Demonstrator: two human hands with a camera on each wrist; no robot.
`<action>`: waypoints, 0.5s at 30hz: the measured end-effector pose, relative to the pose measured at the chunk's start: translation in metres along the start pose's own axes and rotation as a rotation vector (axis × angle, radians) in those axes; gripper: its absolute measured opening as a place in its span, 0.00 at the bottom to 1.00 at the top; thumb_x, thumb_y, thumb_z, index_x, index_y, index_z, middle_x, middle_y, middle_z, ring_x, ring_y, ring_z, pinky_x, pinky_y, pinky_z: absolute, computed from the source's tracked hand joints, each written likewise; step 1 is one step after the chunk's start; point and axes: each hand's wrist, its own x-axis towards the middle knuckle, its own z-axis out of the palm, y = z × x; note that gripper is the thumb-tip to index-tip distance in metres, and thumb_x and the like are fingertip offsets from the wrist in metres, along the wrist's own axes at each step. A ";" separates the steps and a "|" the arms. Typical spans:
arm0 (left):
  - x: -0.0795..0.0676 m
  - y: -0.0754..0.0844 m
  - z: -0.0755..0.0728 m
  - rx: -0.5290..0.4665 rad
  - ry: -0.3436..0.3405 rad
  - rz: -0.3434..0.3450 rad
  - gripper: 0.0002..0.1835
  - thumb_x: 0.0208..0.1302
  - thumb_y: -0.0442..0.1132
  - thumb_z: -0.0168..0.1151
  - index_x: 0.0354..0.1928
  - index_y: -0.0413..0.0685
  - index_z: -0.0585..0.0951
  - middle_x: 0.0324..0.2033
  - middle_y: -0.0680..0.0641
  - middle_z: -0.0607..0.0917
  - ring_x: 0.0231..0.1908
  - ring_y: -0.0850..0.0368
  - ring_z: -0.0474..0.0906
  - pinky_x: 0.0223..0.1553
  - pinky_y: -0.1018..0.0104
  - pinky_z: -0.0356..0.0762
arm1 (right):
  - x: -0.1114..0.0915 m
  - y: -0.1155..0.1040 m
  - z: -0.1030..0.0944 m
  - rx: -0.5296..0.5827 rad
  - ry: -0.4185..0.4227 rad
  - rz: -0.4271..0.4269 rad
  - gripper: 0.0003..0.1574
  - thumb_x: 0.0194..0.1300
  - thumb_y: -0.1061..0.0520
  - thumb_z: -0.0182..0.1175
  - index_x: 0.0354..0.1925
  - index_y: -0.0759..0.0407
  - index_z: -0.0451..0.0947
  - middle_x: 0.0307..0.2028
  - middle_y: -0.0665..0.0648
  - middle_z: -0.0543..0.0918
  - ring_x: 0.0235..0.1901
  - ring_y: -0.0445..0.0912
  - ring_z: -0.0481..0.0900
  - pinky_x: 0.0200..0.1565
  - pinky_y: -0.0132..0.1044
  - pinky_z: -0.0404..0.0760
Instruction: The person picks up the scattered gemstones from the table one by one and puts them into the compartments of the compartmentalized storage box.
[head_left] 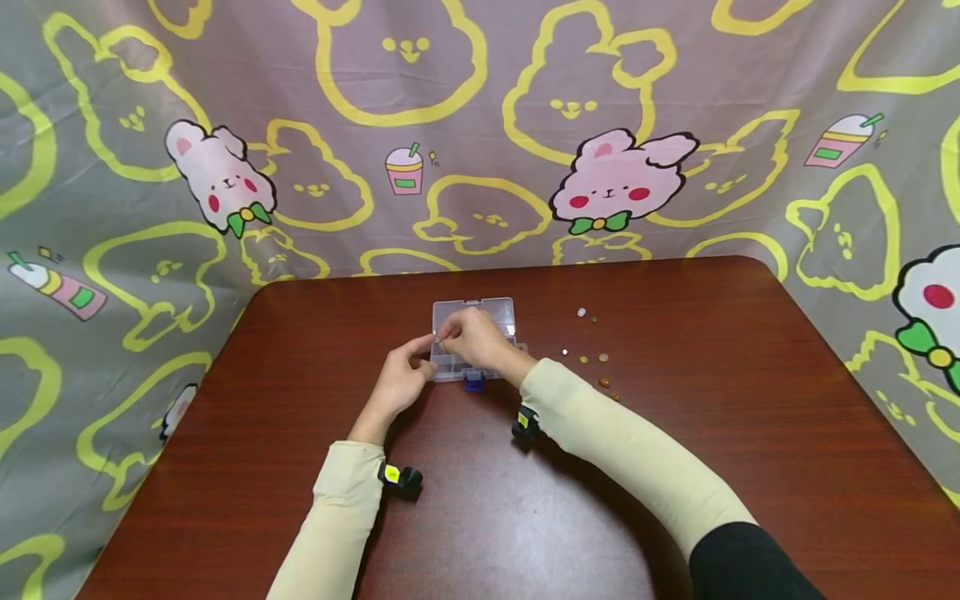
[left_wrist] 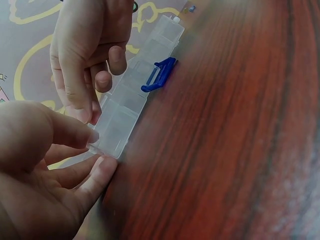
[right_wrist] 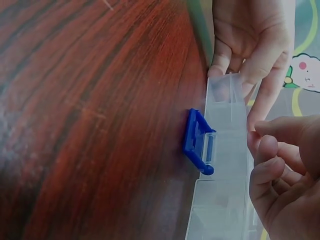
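A clear plastic compartment box (head_left: 444, 368) lies on the table with its lid (head_left: 495, 312) raised at the back. Its blue latch (left_wrist: 161, 75) hangs off the front side. My left hand (head_left: 399, 382) grips the box's left end, thumb and fingers on its corner. Over the left compartments reaches my right hand (head_left: 474, 337), fingers bent and thumb near the index fingertip. Whether a small thing sits between those fingertips is hidden. In the right wrist view, the right fingers (right_wrist: 267, 167) hover beside the box wall, close to the left hand's fingers.
To the right of the box lie several small stone-like pieces: a white one (head_left: 581, 312), a yellowish one (head_left: 603, 357) and a brown one (head_left: 604, 382) among them. A patterned cloth (head_left: 480, 133) hangs behind the brown table (head_left: 465, 517).
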 end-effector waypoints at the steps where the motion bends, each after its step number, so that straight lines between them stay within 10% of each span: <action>1: 0.000 0.000 0.000 -0.002 -0.001 0.002 0.28 0.61 0.22 0.58 0.66 0.30 0.73 0.55 0.32 0.81 0.39 0.52 0.79 0.36 0.73 0.74 | 0.000 0.000 0.000 0.001 -0.002 0.006 0.03 0.60 0.66 0.67 0.34 0.61 0.86 0.29 0.52 0.87 0.30 0.42 0.82 0.34 0.30 0.79; 15: 0.000 -0.001 0.000 0.004 0.001 0.011 0.28 0.60 0.22 0.59 0.66 0.29 0.73 0.55 0.30 0.81 0.41 0.48 0.81 0.37 0.73 0.75 | -0.006 -0.001 -0.008 -0.026 0.011 -0.004 0.02 0.60 0.65 0.67 0.34 0.61 0.86 0.28 0.52 0.87 0.29 0.41 0.81 0.34 0.30 0.77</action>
